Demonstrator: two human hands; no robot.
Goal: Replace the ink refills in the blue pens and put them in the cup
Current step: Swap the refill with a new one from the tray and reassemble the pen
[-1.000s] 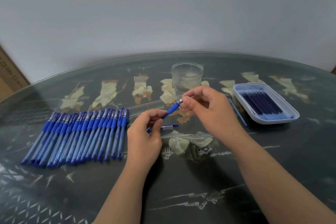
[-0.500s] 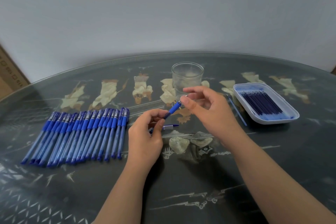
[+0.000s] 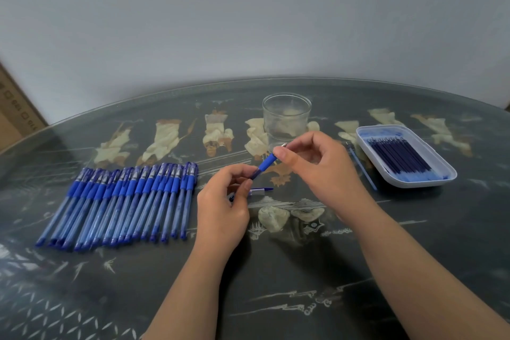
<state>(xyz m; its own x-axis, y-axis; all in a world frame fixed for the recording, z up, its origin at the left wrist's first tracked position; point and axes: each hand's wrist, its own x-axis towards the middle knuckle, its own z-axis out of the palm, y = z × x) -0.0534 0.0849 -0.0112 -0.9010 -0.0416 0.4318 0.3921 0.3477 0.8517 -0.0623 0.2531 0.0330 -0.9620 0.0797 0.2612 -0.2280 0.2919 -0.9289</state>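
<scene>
While both hands (image 3: 220, 201) (image 3: 325, 171) pinch blue pen (image 3: 266, 164), no legible markings.

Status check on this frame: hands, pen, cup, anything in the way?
Left hand grips pen barrel; right hand pinches its tip end. Cup empty. Nothing in the way.

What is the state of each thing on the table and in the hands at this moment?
pen: held off the table by both hands, tip end up.
left hand: closed on the pen's barrel.
right hand: pinching the pen's tip end.
cup: upright, holds no pens.
row of pens: lying side by side.
tray: holds refills.
cap: lying on the table.
loose refill: lying beside the tray.
</scene>
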